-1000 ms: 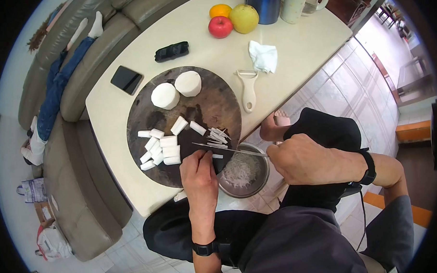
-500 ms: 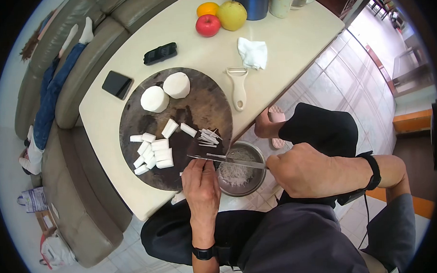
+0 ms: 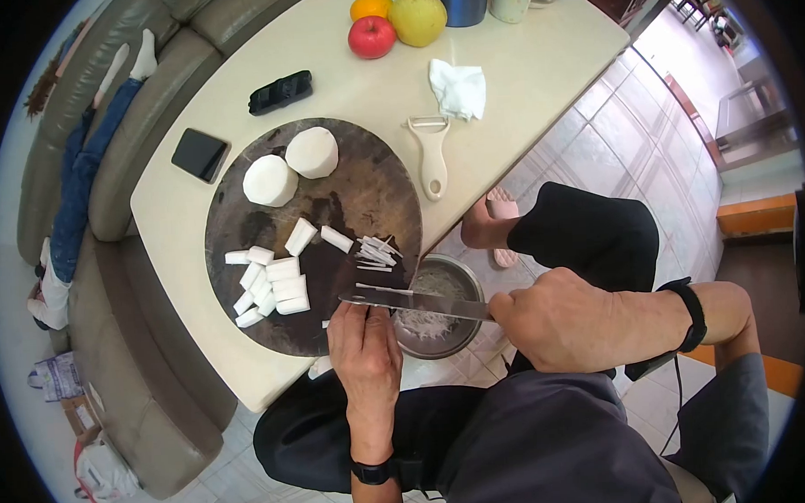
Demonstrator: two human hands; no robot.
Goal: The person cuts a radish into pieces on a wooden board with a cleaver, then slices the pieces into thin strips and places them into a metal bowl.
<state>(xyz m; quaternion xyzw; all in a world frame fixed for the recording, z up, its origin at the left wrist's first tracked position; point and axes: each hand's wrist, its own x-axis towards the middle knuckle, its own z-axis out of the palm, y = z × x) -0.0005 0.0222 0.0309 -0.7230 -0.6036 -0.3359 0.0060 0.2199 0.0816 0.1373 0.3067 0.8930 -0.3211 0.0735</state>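
My right hand [image 3: 556, 319] is closed round the handle of a knife [image 3: 449, 305], whose blade reaches left over a metal bowl [image 3: 476, 324] to the round dark cutting board [image 3: 364, 173]. My left hand [image 3: 365, 346] lies at the board's near edge with bent fingers against the blade; what they press on is hidden. A thin white strip shows beside the blade. Thin white strips [image 3: 378, 252] lie above the knife. Several white blocks [image 3: 284, 270] are at the board's left, and two thick round white pieces [image 3: 270, 181] near its far side. White shreds [image 3: 423, 323] are in the bowl.
On the table [image 3: 190, 268] are a phone [image 3: 200, 155], a black bundle [image 3: 280, 93], a peeler [image 3: 433, 162], a white cloth [image 3: 458, 89], an apple [image 3: 372, 37], other fruit and a blue container [image 3: 460, 1]. A person's legs [image 3: 85, 165] rest on the sofa [image 3: 149, 367].
The view has shifted slightly, so the table and board appear a little further left. Both hands keep nearly the same pose, with the knife still at my left fingertips.
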